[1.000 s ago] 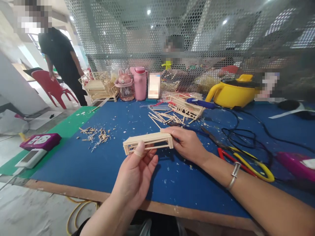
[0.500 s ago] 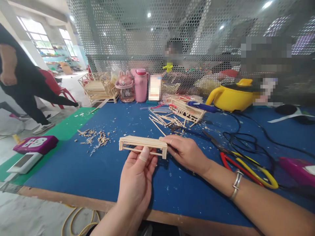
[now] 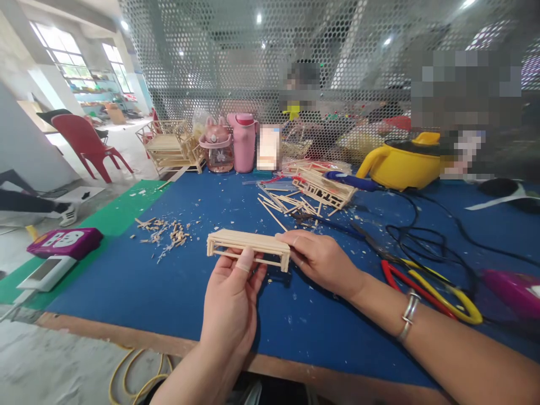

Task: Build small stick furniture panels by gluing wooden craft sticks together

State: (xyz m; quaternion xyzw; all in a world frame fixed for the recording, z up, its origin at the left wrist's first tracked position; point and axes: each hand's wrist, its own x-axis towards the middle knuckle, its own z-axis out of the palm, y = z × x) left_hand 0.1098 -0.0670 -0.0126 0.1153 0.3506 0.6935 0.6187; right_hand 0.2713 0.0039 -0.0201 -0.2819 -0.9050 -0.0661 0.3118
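A miniature bench (image 3: 248, 239) made of pale wooden sticks is held up over the blue tabletop, its flat slatted top facing upward. My left hand (image 3: 232, 301) grips it from below and in front, the thumb against its lower front rail and the other fingers partly hidden underneath. At its right end, my right hand (image 3: 324, 259) has its fingers closed together on the top corner. Those fingertips are partly hidden, so anything small between them cannot be made out.
Loose sticks (image 3: 278, 199) and a stick frame (image 3: 324, 191) lie beyond my hands, with wood scraps (image 3: 172, 232) to the left. Red-and-yellow-handled pliers (image 3: 434, 289) and black cables (image 3: 434, 247) are at right. Pink bottles, a yellow pot (image 3: 400, 163) and perforated mesh (image 3: 236, 62) stand behind.
The person walking at the left has passed mostly out of view; only a leg and shoe show. My view has shifted slightly. Both hands keep nearly the same hold on the bench.
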